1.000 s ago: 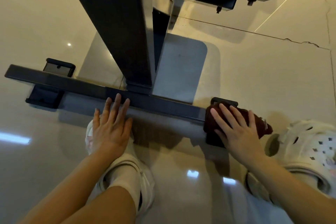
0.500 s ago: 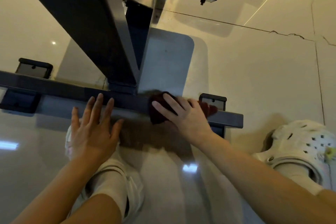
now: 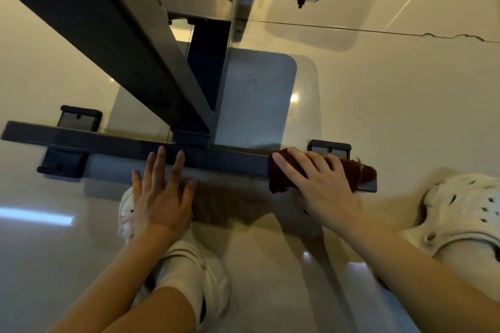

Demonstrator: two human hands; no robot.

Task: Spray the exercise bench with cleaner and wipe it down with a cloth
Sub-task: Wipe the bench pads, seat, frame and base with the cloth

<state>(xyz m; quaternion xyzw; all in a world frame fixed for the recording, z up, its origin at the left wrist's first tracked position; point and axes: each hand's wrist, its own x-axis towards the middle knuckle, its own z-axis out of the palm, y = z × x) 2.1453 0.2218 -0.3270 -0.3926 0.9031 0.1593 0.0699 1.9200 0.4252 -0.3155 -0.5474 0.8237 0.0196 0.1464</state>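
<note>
On crossbar lying left-right, right hand flat on cloth

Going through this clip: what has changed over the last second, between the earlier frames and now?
The right hand slid the dark red cloth along the bench's floor crossbar: from the bar's right end inward toward the upright post, then back out to the right end, where it presses the cloth now. The left hand stayed flat and spread beside the bar, holding nothing.
</note>
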